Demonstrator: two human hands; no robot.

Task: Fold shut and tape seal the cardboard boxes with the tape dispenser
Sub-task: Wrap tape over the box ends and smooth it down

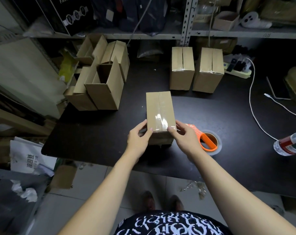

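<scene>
Taped cardboard box [160, 111] at mid worktop [96, 133], left hand [138, 141] clasping its near left corner, right hand [186, 138] clasping its near right corner, thumbs on top, orange tape dispenser [208, 141] just right, two sealed boxes [182, 68] far right, open boxes [101, 78] far left.

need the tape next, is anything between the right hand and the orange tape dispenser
Nothing visible. The orange tape dispenser lies on the black table just right of the right hand, which holds the taped brown cardboard box.
</scene>
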